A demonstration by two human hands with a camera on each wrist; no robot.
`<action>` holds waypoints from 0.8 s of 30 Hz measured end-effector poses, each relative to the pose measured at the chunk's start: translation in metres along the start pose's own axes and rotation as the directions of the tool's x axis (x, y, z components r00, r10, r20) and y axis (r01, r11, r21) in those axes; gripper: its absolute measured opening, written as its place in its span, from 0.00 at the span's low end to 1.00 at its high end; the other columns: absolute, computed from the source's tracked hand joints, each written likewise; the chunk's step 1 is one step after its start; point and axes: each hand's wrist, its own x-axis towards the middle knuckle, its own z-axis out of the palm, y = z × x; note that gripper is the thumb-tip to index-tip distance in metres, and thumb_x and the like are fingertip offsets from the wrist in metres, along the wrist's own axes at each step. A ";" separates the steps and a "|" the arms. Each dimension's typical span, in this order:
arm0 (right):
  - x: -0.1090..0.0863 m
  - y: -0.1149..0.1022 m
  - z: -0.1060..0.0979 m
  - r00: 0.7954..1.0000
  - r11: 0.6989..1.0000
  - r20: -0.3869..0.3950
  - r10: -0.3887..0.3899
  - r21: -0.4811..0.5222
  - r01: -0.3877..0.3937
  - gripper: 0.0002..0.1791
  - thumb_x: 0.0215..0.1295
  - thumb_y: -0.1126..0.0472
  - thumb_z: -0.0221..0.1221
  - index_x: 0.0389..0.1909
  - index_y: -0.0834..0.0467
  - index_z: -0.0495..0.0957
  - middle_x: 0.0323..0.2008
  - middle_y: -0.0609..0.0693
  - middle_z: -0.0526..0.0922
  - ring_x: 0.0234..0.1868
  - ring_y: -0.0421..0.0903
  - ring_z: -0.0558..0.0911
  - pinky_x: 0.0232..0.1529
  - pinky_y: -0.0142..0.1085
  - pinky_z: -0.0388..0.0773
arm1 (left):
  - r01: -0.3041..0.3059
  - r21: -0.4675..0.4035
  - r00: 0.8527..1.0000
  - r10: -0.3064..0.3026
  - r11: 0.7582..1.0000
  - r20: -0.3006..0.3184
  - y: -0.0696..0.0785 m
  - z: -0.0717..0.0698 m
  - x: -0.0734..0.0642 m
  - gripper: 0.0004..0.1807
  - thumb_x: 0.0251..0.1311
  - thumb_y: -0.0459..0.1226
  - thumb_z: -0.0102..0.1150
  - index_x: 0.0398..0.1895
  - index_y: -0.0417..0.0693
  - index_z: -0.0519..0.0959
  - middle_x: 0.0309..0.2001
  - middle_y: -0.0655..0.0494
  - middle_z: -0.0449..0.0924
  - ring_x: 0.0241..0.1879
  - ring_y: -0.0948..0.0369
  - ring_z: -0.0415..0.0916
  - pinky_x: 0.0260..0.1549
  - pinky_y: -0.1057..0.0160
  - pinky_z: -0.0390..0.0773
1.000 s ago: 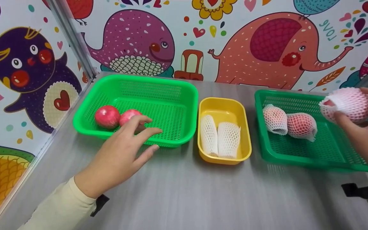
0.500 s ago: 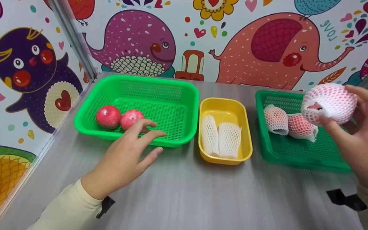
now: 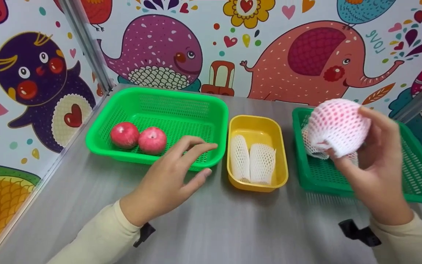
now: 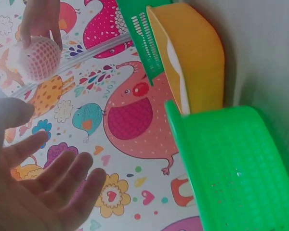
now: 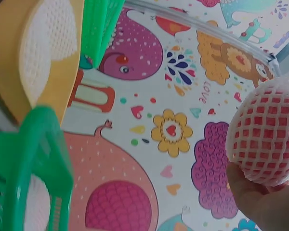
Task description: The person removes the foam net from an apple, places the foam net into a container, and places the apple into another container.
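One round pink fruit in white foam netting (image 3: 339, 126), right of centre in the head view, is grasped by the right hand (image 3: 381, 168); the left hand (image 3: 170, 179), loose and holding nothing, is near the bright-green perforated plastic basket (image 3: 187, 126).

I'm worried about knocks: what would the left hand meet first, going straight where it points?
Probably the yellow tray, ahead of the left hand in the head view; depth is unclear, so it may pass above.

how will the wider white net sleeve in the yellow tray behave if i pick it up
The white net sleeve probably weighs little, being open mesh. It likely stretches and flexes, since similar netting hugs the round fruit in the right hand.
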 end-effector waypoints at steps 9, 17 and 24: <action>-0.014 -0.001 0.042 0.994 0.984 0.104 0.025 -0.177 -0.007 0.52 0.49 0.87 0.71 0.77 0.68 0.63 0.78 0.59 0.64 0.75 0.59 0.63 0.65 0.32 0.77 | -0.102 -0.172 0.994 0.094 0.980 -0.054 0.023 0.020 0.014 0.36 0.74 0.45 0.68 0.81 0.54 0.67 0.67 0.55 0.73 0.65 0.63 0.72 0.65 0.62 0.77; -0.027 -0.003 0.074 0.990 0.926 0.137 -0.037 -0.368 0.086 0.53 0.45 0.81 0.80 0.75 0.63 0.68 0.77 0.56 0.66 0.77 0.54 0.64 0.69 0.34 0.73 | -0.179 -0.260 0.983 0.165 0.949 -0.076 0.041 0.039 0.021 0.44 0.74 0.49 0.69 0.86 0.54 0.57 0.75 0.51 0.65 0.70 0.59 0.69 0.69 0.61 0.74; -0.033 -0.001 0.087 0.986 0.920 0.157 -0.060 -0.375 0.116 0.53 0.44 0.79 0.81 0.75 0.63 0.68 0.78 0.58 0.65 0.77 0.55 0.64 0.70 0.36 0.72 | -0.130 -0.325 0.991 0.116 0.937 -0.062 0.051 0.051 0.021 0.44 0.72 0.48 0.70 0.86 0.59 0.59 0.79 0.49 0.56 0.71 0.57 0.68 0.65 0.63 0.77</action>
